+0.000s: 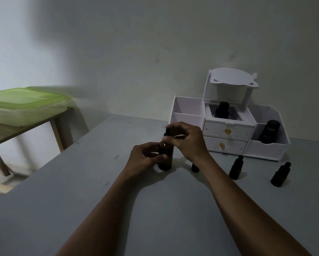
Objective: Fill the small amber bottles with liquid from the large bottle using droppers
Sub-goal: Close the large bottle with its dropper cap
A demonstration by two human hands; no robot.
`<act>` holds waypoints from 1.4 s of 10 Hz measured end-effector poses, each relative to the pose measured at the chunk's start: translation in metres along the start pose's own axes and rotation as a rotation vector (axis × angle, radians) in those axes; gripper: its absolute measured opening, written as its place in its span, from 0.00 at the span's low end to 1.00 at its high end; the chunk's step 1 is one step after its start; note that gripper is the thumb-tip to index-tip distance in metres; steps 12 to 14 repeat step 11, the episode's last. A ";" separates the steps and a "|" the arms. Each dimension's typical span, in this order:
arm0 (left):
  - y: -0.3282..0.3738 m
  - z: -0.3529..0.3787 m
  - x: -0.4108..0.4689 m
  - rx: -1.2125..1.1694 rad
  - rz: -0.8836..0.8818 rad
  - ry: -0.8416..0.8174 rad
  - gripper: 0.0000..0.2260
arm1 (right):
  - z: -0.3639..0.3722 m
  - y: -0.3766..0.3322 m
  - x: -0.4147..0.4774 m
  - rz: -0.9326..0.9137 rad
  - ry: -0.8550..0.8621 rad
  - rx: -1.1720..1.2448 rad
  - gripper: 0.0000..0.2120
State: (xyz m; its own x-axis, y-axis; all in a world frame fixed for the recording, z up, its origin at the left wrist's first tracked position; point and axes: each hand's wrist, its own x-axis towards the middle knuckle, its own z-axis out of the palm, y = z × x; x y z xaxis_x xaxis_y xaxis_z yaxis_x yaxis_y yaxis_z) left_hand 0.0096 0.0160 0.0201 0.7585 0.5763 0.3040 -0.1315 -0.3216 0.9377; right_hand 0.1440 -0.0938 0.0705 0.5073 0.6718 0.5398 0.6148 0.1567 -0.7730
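Tipping looks the main risk: the left hand (145,158) curls round the large bottle (165,159), upright on the table (81,182), while the right hand (188,140) pinches its dark top (168,131), so a hard twist could spill liquid toward the small amber bottles (236,168) standing to its right.

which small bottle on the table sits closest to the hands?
The leftmost small bottle, half hidden behind the wrist of the right hand, next to the large bottle. The middle small bottle and rightmost small bottle stand clear, farther right.
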 end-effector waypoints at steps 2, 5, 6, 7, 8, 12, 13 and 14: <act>-0.002 0.000 0.002 0.005 -0.013 -0.005 0.14 | 0.001 0.001 0.000 0.010 -0.025 0.042 0.18; 0.000 0.001 0.000 0.026 -0.025 0.006 0.13 | 0.001 0.001 0.000 0.019 0.005 -0.011 0.14; -0.001 0.001 0.001 0.022 -0.038 0.008 0.13 | -0.001 0.001 0.000 0.023 -0.019 0.042 0.16; -0.003 0.000 0.001 0.014 -0.042 0.011 0.15 | -0.003 0.001 -0.001 0.030 -0.036 0.092 0.14; -0.003 -0.002 0.001 0.024 -0.032 0.003 0.16 | -0.003 0.002 -0.001 0.029 -0.015 0.061 0.13; -0.003 0.000 0.001 0.033 -0.019 0.025 0.16 | 0.002 0.003 -0.004 0.006 0.010 0.035 0.12; -0.003 0.000 0.001 0.033 -0.019 0.025 0.16 | 0.002 0.003 -0.004 0.006 0.010 0.035 0.12; -0.003 0.000 0.001 0.033 -0.019 0.025 0.16 | 0.002 0.003 -0.004 0.006 0.010 0.035 0.12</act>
